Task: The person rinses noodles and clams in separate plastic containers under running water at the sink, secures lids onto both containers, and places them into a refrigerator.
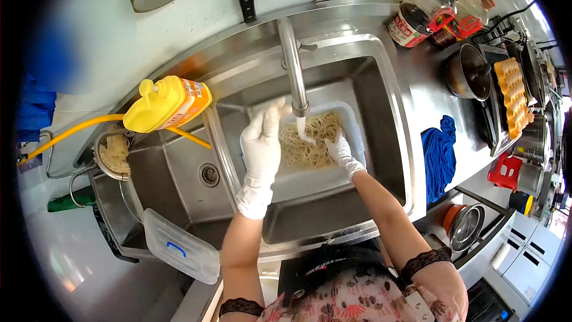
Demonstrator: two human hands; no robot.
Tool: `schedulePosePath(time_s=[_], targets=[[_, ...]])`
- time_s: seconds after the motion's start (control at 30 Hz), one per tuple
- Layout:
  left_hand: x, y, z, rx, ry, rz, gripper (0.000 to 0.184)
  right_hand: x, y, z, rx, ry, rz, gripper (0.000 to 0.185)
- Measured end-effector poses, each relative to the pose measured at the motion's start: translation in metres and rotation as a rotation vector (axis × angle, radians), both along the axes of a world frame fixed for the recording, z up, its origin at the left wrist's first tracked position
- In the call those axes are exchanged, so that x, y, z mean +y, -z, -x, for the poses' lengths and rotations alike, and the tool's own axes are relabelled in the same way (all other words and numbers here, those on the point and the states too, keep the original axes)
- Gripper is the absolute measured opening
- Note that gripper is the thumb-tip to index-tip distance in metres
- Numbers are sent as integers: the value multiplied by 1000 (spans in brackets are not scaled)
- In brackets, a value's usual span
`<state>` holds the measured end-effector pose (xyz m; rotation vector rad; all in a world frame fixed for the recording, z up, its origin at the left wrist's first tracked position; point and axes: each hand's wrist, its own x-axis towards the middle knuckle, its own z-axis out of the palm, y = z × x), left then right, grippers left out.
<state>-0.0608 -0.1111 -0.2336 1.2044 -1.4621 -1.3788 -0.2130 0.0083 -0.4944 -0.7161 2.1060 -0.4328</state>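
Note:
Noodles (313, 154) lie in water in a white translucent tub (356, 137) inside the right sink basin. Water runs from the metal faucet (293, 71) onto them. My left hand (264, 143), in a white glove, is raised at the tub's left side near the spout, fingers stretched out and holding nothing. On the right edge of the noodles is my gloved right hand (342, 152). Its fingers look apart and touch the noodles; the tips are partly hidden among them.
A yellow bottle (170, 104) stands by the left basin (185, 185), near a strainer of pale food (114, 154). A clear plastic lid (182, 247) leans at the front left. Right of the sink are a blue cloth (439, 158), a pot (468, 73) and large bottles (411, 24).

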Motion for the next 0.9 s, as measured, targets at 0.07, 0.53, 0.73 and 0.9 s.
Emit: schedulePosePath(time_s=[0.07,0.53,0.73,0.9], targets=[[1,64,-13,-61,-93,-424,32,-1,24,2,-8,73,108,84],[38,347,-44,-48,-124,-967,72,-53,29,-54,-487,-27,-33,71],[46,270,-72,262,-379,-935,42,-41,4,-80,-595,-180,240,65],[62,175,-65,349,-222,-672,42,-35,-103,-33,-849,-43,147,51]])
